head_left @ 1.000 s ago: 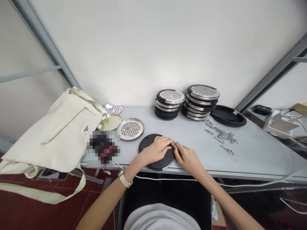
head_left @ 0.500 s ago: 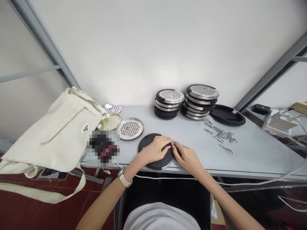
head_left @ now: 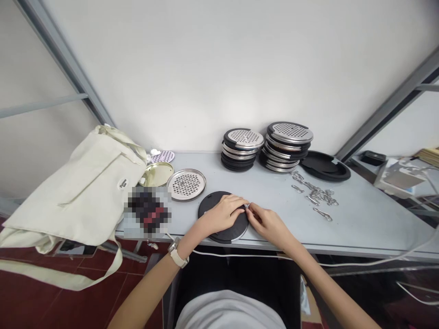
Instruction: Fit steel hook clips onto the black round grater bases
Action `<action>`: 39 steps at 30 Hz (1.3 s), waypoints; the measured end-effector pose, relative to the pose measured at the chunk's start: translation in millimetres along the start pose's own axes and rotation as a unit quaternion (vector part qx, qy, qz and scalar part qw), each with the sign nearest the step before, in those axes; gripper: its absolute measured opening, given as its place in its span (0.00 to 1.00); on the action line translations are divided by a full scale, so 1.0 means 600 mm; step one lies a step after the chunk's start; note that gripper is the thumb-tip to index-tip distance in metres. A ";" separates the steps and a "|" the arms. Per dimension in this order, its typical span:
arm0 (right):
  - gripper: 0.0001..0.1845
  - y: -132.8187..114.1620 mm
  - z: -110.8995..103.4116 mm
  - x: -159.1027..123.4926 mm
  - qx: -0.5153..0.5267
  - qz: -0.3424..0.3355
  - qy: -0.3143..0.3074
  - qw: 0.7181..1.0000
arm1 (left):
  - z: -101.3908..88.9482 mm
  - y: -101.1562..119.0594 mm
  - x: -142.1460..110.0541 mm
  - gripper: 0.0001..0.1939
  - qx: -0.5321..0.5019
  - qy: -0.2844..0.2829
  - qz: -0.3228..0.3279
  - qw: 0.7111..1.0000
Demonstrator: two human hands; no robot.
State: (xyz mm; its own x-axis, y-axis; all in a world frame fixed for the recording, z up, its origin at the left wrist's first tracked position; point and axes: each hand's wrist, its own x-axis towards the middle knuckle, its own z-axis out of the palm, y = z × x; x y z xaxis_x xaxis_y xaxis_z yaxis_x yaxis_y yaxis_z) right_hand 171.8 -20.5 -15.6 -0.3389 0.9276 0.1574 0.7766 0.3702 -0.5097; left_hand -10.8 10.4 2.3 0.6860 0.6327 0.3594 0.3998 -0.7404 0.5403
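My left hand lies flat on the black round disc at the near edge of the grey table, fingers spread over its top and pressing it down — my right hand meets it at the disc's right rim, fingertips pinched narrow on something small there that I cannot make out. Farther back stand two stacks of perforated metal discs, with loose metal hooks to their right, a single perforated plate to the left, and a cream tote bag beyond it.
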 end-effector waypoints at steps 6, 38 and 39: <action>0.13 0.009 -0.002 0.004 0.005 -0.012 -0.016 1.000 | -0.001 0.000 0.000 0.16 -0.009 0.000 0.000 1.000; 0.11 0.010 0.003 -0.001 0.043 0.004 -0.012 0.999 | -0.001 -0.001 0.000 0.17 -0.018 0.000 0.008 1.000; 0.11 0.010 0.003 0.000 0.044 0.005 -0.011 0.999 | -0.001 -0.001 0.000 0.17 -0.017 -0.001 0.006 1.000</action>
State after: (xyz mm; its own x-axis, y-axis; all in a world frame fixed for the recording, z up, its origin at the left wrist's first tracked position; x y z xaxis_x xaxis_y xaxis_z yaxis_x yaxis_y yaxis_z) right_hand 175.6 -18.5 -20.2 -0.3439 0.9295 0.1330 0.7312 0.3540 -0.5832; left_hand -11.6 10.9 2.4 0.6921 0.6231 0.3643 0.3700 -0.7397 0.5621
